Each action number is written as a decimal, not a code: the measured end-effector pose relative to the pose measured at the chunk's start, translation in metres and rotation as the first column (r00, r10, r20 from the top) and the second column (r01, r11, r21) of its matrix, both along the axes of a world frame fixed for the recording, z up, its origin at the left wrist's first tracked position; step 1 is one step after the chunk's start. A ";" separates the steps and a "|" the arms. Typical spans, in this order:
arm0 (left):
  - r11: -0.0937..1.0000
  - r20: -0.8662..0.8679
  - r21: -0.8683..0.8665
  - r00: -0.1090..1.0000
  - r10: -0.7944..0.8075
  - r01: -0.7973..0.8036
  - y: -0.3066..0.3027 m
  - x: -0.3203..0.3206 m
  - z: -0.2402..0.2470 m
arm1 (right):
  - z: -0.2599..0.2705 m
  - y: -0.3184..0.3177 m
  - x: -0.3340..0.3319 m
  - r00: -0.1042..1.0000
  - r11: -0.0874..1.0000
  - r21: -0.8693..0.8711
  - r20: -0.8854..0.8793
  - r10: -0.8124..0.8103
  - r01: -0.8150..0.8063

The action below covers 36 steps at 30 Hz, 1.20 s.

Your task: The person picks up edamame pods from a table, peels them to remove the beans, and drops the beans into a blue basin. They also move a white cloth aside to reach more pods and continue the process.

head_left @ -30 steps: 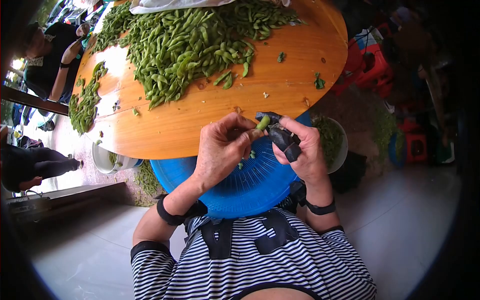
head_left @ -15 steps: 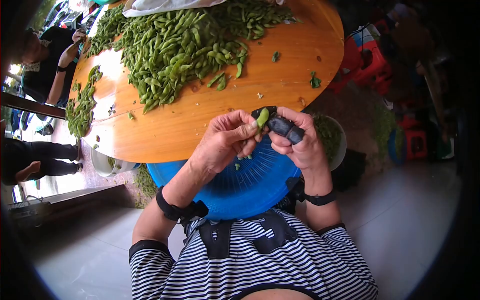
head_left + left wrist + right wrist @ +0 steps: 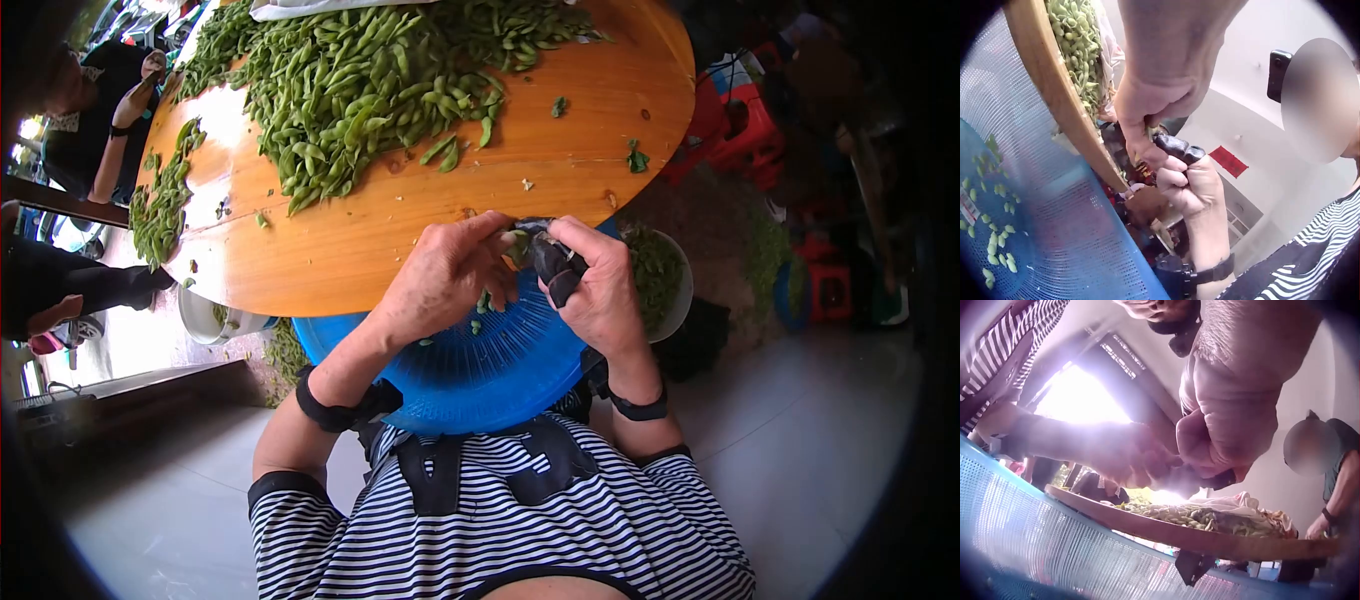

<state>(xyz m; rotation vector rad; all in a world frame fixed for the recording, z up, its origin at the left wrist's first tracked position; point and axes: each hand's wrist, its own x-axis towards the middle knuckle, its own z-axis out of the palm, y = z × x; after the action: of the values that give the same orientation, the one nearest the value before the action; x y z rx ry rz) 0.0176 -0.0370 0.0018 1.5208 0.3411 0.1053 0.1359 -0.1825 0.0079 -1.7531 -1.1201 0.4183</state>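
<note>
Both hands meet above a blue plastic basket (image 3: 470, 385), at the near edge of the wooden table. A green soybean pod (image 3: 517, 250), partly hidden by fingers, lies between them. My left hand (image 3: 440, 278) holds the pod from the left with its index finger stretched along the top. From the other side my right hand (image 3: 603, 300) pinches it, its thumb and forefinger wearing black coverings (image 3: 556, 268). Several shelled green beans (image 3: 997, 240) lie on the basket's bottom. A large heap of soybean pods (image 3: 350, 105) covers the far part of the table (image 3: 570, 150).
A smaller pile of pods (image 3: 165, 210) lies at the table's left edge. White buckets (image 3: 205, 318) stand on the floor on either side of the basket. Red stools (image 3: 745, 140) are at the right. Another person (image 3: 105, 120) sits across at the far left.
The left hand has shifted from pinching the pod upright to lying over it with the index finger stretched. The right thumb has tilted downward. The pod is more hidden now.
</note>
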 end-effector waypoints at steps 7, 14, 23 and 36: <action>0.907 0.039 -0.417 0.997 0.074 -0.051 -0.013 -0.001 -0.008 | -0.004 0.006 -0.023 0.949 0.981 0.110 0.258 -0.181 0.157; 0.538 0.069 -0.835 0.949 0.308 -0.114 -0.037 0.002 -0.020 | -0.002 0.004 -0.038 0.891 0.971 0.189 0.401 -0.213 0.146; 0.828 -0.040 -0.528 0.979 0.199 -0.190 -0.028 -0.002 -0.004 | -0.009 -0.015 0.001 0.632 0.991 0.124 -0.772 0.068 0.044; 0.659 0.023 -0.730 0.958 0.284 -0.178 -0.035 -0.001 -0.023 | 0.005 -0.007 -0.027 0.972 0.982 0.150 0.184 -0.145 0.118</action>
<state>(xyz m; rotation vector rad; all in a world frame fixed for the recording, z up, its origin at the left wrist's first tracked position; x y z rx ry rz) 0.0162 -0.0722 -0.0216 0.6601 0.4055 0.2459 0.1092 -0.1891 0.0129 -1.7610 -1.1314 0.0872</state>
